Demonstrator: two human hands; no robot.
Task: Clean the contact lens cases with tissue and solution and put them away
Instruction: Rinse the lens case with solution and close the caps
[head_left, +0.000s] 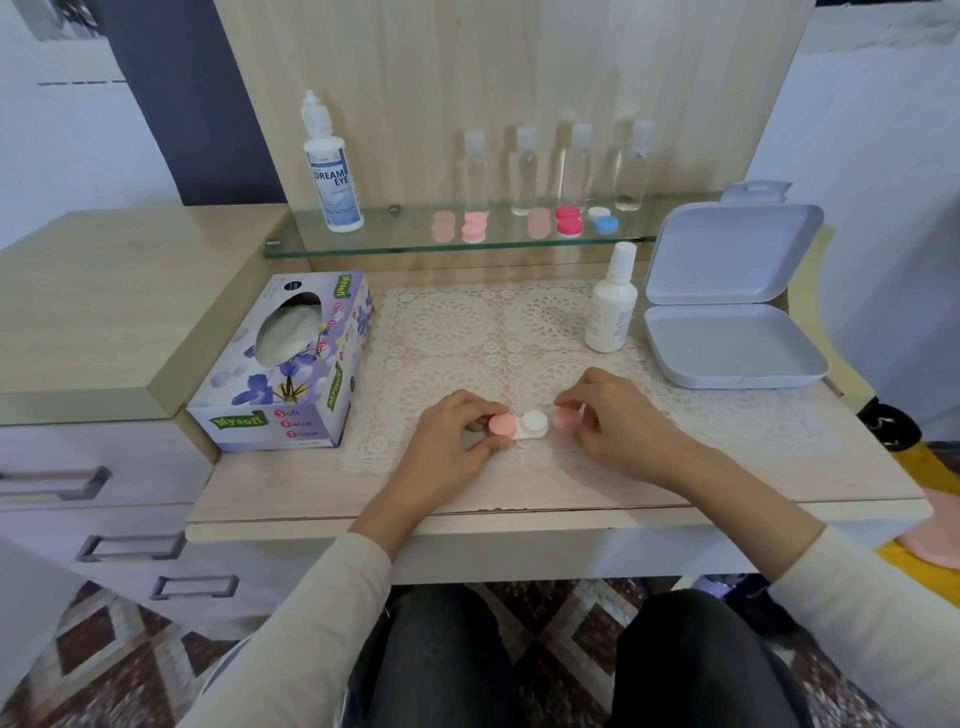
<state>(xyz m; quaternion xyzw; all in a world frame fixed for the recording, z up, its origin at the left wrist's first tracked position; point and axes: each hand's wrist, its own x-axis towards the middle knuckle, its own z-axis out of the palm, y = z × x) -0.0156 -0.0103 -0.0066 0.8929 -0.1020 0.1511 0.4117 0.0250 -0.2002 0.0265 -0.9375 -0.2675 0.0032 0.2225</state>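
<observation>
Sitting at a desk, a person works on one contact lens case (532, 423), which lies near the front centre of a lace mat (467, 322). The left hand (457, 431), at 9 o'clock of the case, pinches the pink cap (502, 425) on the left well w/ thumb & fingertips. The right hand (608, 415), at 3 o'clock, pinches a 2nd pink cap (563, 417) just beside the right well, which shows white & uncapped.

Progress looks early: opening stage only.
- No tissue is pulled from the tissue box (291, 364) at 10 o'clock.
- The solution bottle (332, 171) stands upright on the glass shelf (363, 239) at 11.
- A small white bottle (612, 306) stands at 1.
- Several more cases (569, 221) wait on the shelf at 12.
- The open grey box (727, 343) at 2, prob. the storage spot, shows nothing inside.
</observation>
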